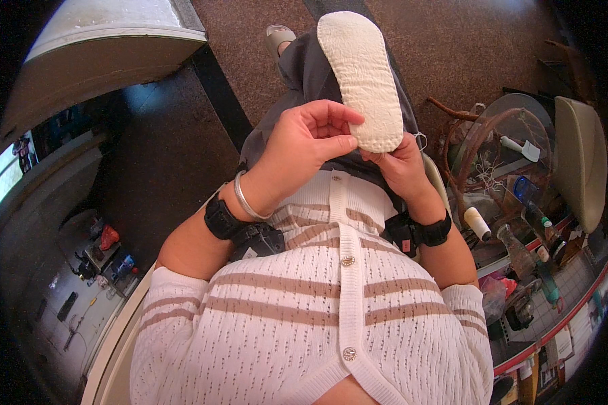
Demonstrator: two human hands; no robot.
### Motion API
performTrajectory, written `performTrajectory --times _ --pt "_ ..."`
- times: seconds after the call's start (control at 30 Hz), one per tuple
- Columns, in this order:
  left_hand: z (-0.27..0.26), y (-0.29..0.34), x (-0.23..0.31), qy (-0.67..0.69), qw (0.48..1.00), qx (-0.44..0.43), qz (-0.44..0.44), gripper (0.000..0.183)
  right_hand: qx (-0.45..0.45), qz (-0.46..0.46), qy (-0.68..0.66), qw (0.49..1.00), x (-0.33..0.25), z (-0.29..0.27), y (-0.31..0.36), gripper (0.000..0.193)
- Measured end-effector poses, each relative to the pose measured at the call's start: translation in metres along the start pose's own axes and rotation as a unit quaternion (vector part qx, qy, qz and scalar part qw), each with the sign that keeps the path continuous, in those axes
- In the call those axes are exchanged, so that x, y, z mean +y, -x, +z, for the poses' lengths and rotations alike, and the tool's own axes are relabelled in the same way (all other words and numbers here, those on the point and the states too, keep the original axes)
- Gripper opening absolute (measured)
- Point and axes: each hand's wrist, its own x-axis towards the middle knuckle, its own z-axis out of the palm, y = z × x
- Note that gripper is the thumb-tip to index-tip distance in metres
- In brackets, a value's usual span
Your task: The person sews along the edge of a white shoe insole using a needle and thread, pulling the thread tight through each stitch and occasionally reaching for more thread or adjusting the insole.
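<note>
A cream-white cloth insole (361, 74) with a puckered surface and stitches along its rim lies over my lap, its wider end pointing away from me. My right hand (405, 169) grips the near, narrower end from below, the thumb at its edge. At the left edge of that same end, my left hand (311, 131) is closed, with thumb and index finger against the insole. Whether a needle is between those fingertips cannot be made out. A bit of white thread (421, 142) shows just right of the insole, beside my right hand.
At right stands a crowded tabletop with a glass bottle (518, 250), a white thread spool (477, 224), a blue-ended bottle (527, 192) and a round wire-like frame (507, 152). A pale chair back (579, 165) rises behind it. A white-topped table (115, 27) is at far left.
</note>
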Motion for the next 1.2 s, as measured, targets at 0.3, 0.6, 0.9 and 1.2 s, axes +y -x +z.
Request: performTrajectory --times 0.3,0.6,0.9,1.2 --pt "-0.0004 0.0003 -0.0015 -0.003 1.000 0.002 -0.001 0.026 -0.002 0.006 -0.001 1.000 0.0013 -0.0002 -0.0001 0.017" --pt "-0.0009 0.0000 -0.0017 -0.007 1.000 0.001 0.000 0.026 0.014 0.014 -0.002 1.000 -0.0014 0.0031 0.0000 0.016" --pt "-0.0010 0.0005 -0.0014 0.004 1.000 0.002 0.007 0.025 0.007 0.010 -0.008 1.000 0.0009 0.0006 0.0002 0.017" --pt "-0.0008 0.0007 -0.0019 0.001 1.000 0.000 0.005 0.022 0.007 0.007 -0.009 1.000 0.0028 -0.0022 -0.0002 0.017"
